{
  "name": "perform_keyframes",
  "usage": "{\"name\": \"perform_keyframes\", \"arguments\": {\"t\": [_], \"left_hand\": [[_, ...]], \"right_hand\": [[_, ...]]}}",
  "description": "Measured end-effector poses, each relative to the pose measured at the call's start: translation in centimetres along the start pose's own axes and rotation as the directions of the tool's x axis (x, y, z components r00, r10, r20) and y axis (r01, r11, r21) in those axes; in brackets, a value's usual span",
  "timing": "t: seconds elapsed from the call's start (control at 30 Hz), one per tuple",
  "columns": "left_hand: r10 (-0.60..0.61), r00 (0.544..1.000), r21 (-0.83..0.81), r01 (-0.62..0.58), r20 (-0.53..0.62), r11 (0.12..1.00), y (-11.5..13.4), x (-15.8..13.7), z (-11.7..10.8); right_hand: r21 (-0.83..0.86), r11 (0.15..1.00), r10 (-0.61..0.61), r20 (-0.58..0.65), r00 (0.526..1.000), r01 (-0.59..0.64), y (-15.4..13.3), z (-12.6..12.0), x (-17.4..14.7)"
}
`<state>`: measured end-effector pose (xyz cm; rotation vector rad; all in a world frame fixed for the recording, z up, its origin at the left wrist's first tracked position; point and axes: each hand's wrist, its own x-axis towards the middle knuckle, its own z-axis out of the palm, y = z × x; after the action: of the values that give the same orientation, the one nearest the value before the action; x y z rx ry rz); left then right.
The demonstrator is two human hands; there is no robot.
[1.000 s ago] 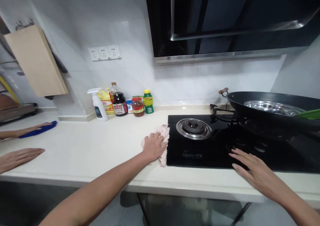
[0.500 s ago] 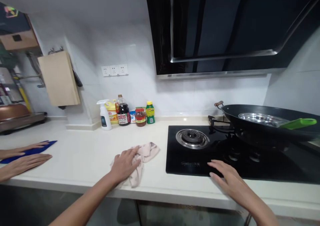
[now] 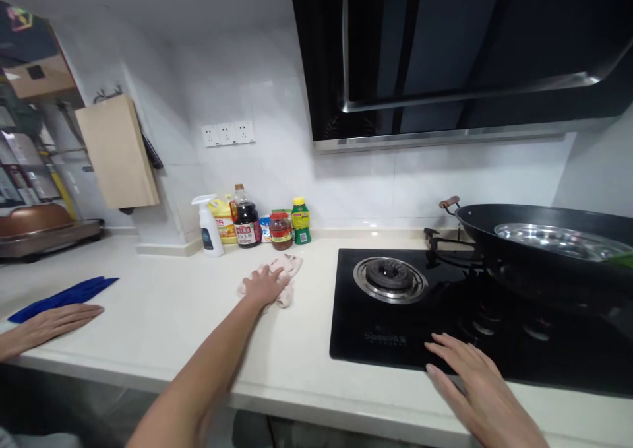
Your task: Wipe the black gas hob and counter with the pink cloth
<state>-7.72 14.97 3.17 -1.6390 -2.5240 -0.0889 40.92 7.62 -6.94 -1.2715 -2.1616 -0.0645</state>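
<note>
My left hand presses down on a crumpled pale pink cloth on the white countertop, fingers bent over it. Part of the cloth is hidden under the palm. On the right, my right hand hovers or rests at the front edge of the black gas hob, with its fingers apart and nothing in them. Whether it touches the glass I cannot tell. Beyond my left hand stand a jar of red sauce, a green bottle with a yellow cap and a dark sauce bottle.
A wok with a metal steamer plate inside sits on the right burner. A white spray bottle stands by the wall. At the left, another person's hand lies beside a blue cloth. The range hood overhangs the hob.
My left hand has slid the pink cloth away from me, toward the bottles. The other person's farther hand has left the blue cloth and is out of view. My right hand stays near the hob's edge.
</note>
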Motion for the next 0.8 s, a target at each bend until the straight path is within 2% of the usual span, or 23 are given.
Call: {"name": "perform_keyframes", "arguments": {"t": [0.1,0.23,0.3,0.37,0.47,0.57,0.73,0.8], "left_hand": [[0.058,0.998,-0.01,-0.058,0.018,0.998,4.8,0.8,0.2],[0.199,0.98,-0.032,-0.199,-0.004,0.98,10.5,-1.0,0.7],[0.274,0.961,-0.041,-0.275,-0.03,0.961,12.1,-2.6,0.8],[0.33,0.942,-0.046,-0.333,-0.055,0.942,12.7,-4.4,0.6],[0.394,0.915,-0.045,-0.399,-0.086,0.916,11.9,-7.6,0.0],[0.469,0.875,-0.036,-0.476,-0.121,0.879,9.9,-11.4,-0.6],[0.6,0.781,-0.034,-0.613,-0.172,0.789,5.2,-17.2,-1.0],[0.617,0.764,-0.06,-0.636,-0.191,0.769,2.7,-18.5,-0.9]], "right_hand": [[0.01,1.0,-0.002,-0.004,1.0,0.002,0.1,0.1,0.1],[0.03,1.0,0.0,0.004,1.0,-0.001,0.3,0.0,0.3],[0.037,0.999,0.001,0.01,1.0,-0.002,0.3,-0.1,0.3],[0.042,0.999,-0.001,0.013,1.0,0.0,0.3,-0.3,0.4],[0.044,0.999,0.003,0.028,1.0,-0.004,0.2,-0.4,0.3],[0.041,0.999,0.01,0.034,0.999,-0.012,0.3,-0.4,0.2],[0.043,0.999,0.007,0.04,0.999,-0.008,1.0,0.4,0.3],[0.046,0.999,0.003,0.044,0.999,-0.005,1.2,0.5,0.4]]}}
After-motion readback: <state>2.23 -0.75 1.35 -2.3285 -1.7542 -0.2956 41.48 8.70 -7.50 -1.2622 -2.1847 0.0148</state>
